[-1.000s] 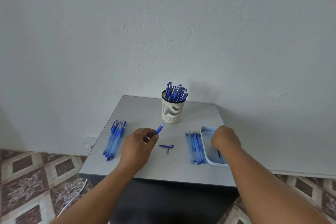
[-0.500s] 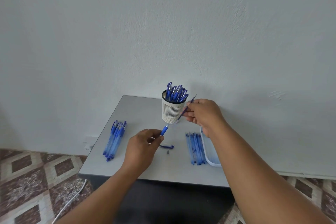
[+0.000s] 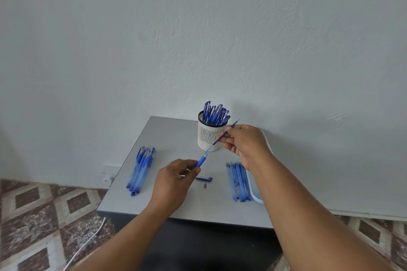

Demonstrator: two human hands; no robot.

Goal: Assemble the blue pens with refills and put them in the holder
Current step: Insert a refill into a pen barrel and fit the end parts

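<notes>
Above the grey desk (image 3: 167, 138), the left hand (image 3: 174, 180) pinched a blue pen barrel (image 3: 201, 160) by its grip, while the right hand (image 3: 244, 143) pinched a thin refill (image 3: 220, 138) whose lower end met the barrel's open tip. At twelve o'clock stood the white holder (image 3: 210, 136), full of pens; loose pens (image 3: 142, 169) lay at nine, refills (image 3: 237, 180) at three.

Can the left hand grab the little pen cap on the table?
Probably yes: the cap lies in the open just right of the left hand, nothing between, but that hand holds the pen barrel.
</notes>
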